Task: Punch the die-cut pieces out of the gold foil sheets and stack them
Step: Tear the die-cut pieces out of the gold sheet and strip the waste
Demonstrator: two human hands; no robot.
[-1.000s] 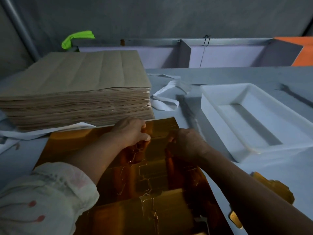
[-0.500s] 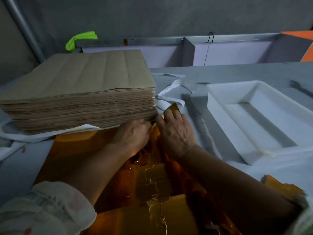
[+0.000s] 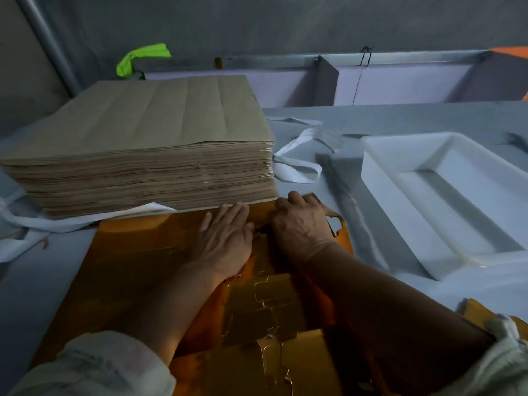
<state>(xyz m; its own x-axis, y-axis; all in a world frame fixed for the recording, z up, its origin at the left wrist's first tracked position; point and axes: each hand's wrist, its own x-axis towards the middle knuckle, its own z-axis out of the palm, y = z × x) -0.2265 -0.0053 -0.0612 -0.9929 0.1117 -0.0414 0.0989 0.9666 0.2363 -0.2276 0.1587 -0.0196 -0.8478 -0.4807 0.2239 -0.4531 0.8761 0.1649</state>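
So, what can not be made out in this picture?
Head view:
- Right hand: fingertips curl under it, so any pinch on the gold foil sheet is hidden.
- Gold pieces at right: mostly behind the right forearm.
- The sheet's near edge: cut off by the frame.

Gold foil sheet [image 3: 137,252], near centre: is showing amber-orange across its left part and duller yellow-gold toward the near edge, with thin bright die-cut outlines running through it. Paper stack [image 3: 143,132], far left: is reading plain kraft brown, its side finely striped by the sheet edges. Tray [image 3: 380,190], right: is presenting white. Straps [image 3: 297,170] beside the stack: are showing white. Desk [image 3: 414,118]: is appearing pale grey-blue. Cloth [image 3: 143,57], far left: is showing neon green. Panel [image 3: 511,51], far right: is showing orange. Left sleeve [image 3: 100,364], near: is reading off-white.
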